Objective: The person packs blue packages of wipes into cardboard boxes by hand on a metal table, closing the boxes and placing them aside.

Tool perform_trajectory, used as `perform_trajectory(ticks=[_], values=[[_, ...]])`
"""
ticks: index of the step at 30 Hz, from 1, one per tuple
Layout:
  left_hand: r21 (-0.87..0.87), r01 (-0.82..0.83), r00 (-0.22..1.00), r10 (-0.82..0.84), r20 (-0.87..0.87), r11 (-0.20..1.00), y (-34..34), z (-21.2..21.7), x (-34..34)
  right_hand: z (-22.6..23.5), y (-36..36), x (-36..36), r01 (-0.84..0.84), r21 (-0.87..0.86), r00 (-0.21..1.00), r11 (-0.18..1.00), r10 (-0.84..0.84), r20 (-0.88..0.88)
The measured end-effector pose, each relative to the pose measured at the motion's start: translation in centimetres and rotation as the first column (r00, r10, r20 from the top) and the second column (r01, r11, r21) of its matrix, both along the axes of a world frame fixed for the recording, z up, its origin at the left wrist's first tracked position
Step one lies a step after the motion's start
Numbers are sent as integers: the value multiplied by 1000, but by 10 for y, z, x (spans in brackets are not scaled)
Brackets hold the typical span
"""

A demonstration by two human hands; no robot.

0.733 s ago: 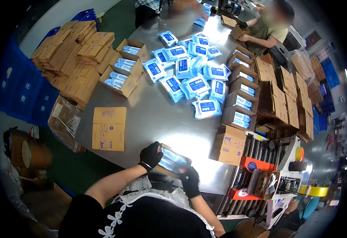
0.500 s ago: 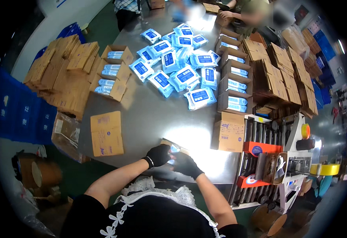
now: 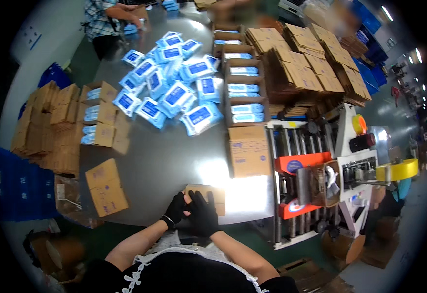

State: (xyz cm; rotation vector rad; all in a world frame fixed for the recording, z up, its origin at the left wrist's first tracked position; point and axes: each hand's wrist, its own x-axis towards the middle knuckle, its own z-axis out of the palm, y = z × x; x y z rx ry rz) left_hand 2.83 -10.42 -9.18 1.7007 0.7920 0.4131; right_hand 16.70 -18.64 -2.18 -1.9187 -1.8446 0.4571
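Both hands wear black gloves and lie close together on a small brown box (image 3: 207, 196) at the near edge of the grey desk (image 3: 164, 161). The two bare forearms come up from the bottom of the picture and bend in toward each other, so the hands meet in the middle.

The left hand (image 3: 176, 209) sits at the left end of the box. Its fingers are curled in, but it is too dark to tell if they grip the box.

The right hand (image 3: 203, 215) lies flat on top of the box. Its fingers (image 3: 204, 201) are spread open and point away from the person. They press on the box and do not grip it.

The box lies flat, just in front of the person's body. Beside it to the left is a flat piece of card (image 3: 106, 187). Behind it, further up the desk, stands a closed carton (image 3: 248, 150). To the right is a tape machine (image 3: 330, 176) with rollers.

Far up the desk is a heap of blue packs (image 3: 174, 90). Open cartons (image 3: 98, 115) with packs inside stand to the left of the heap. Another person (image 3: 107, 22) works at the far end.
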Motion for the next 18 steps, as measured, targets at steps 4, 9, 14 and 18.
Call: perform_trajectory(ticks=[4, 9, 14, 18], values=[[-316, 292, 948, -318, -33, 903, -55, -25, 90, -7, -66, 99, 49, -17, 995, 999, -47, 89], [-188, 547, 837, -530, 136, 816, -102, -30, 174, -11, -108, 251, 61, -114, 982, 992, -39, 184], [504, -41, 996, -3, 86, 863, -11, 50, 206, -9, -121, 268, 268, -2, 917, 963, -255, 306], [761, 108, 990, 3, -143, 640, 100, 50, 258, -22, -58, 229, 437, 168, 893, 884, -449, 39]])
